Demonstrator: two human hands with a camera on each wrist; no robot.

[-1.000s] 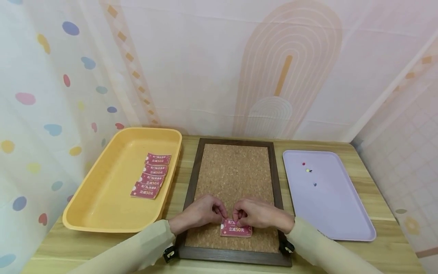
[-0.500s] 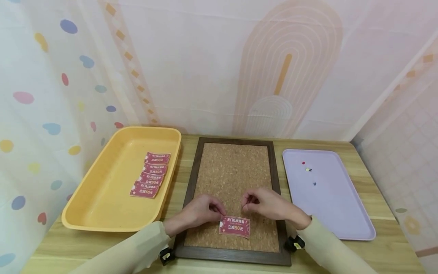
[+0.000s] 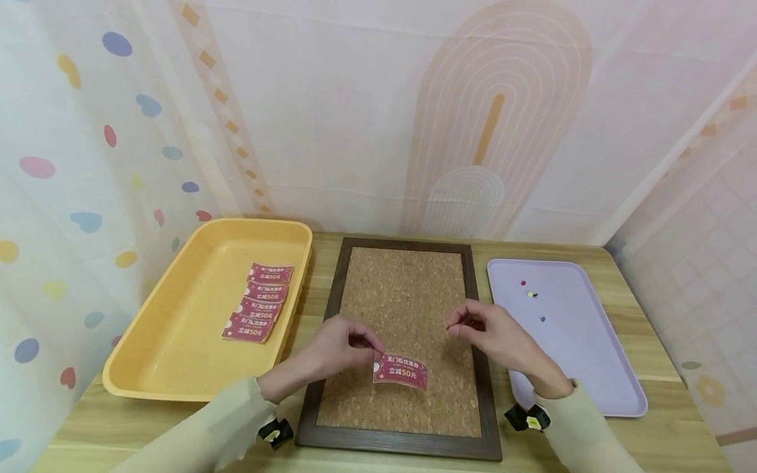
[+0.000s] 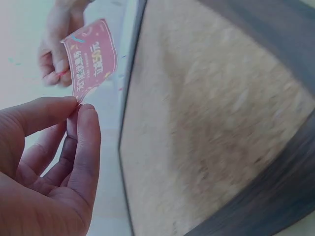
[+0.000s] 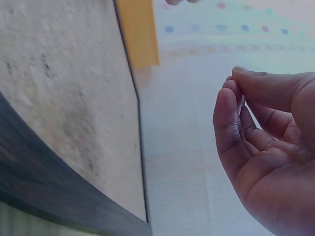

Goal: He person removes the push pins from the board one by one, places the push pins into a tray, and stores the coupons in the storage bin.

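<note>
My left hand (image 3: 340,348) pinches the upper left corner of a dark pink paper coupon (image 3: 401,372) between thumb and fingertips. The coupon hangs slightly bent above the lower part of a cork board (image 3: 408,295) in a dark wood frame. In the left wrist view the coupon (image 4: 93,56) reaches out past the fingertips. Over the board's right side, apart from the coupon, is my right hand (image 3: 493,335), thumb and fingertips together. A bit of red, apparently a push pin (image 4: 61,73), shows between them in the left wrist view; the right wrist view hides it.
A yellow tray (image 3: 177,315) on the left holds several matching coupons (image 3: 260,309), overlapping in a column. On the right lies a lilac tray (image 3: 579,355) with several small coloured pins, among them a yellow pin (image 3: 530,294). A patterned curtain hangs behind the wooden table.
The left hand has lifted the coupon up off the cork. My right hand has left the coupon and moved up and to the right.
</note>
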